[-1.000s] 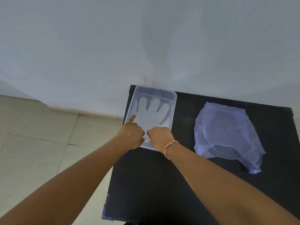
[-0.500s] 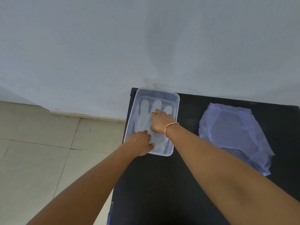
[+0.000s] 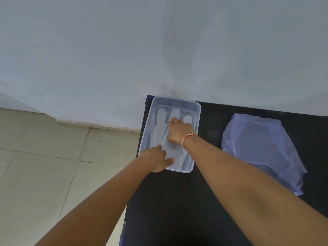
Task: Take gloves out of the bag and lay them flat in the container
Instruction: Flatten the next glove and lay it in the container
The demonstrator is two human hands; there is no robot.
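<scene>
A clear plastic container (image 3: 198, 110) stands at the far left corner of the black table (image 3: 177, 201). A translucent white glove (image 3: 160, 128) lies flat inside it, fingers pointing away from me. My right hand (image 3: 180, 131), with a red and white thread at the wrist, presses palm-down on the glove's finger area. My left hand (image 3: 156, 159) rests on the glove's cuff end at the container's near left corner, fingers spread flat. A crumpled bluish transparent plastic bag (image 3: 260, 150) lies on the table to the right.
The table stands against a white wall (image 3: 159, 50). Its left edge runs just beside the container, with beige floor tiles (image 3: 44, 166) below. The dark tabletop reaches toward me between my arms.
My right hand slid from the glove's cuff up to its fingers. My left hand flattened at the near left corner. The view shifted slightly.
</scene>
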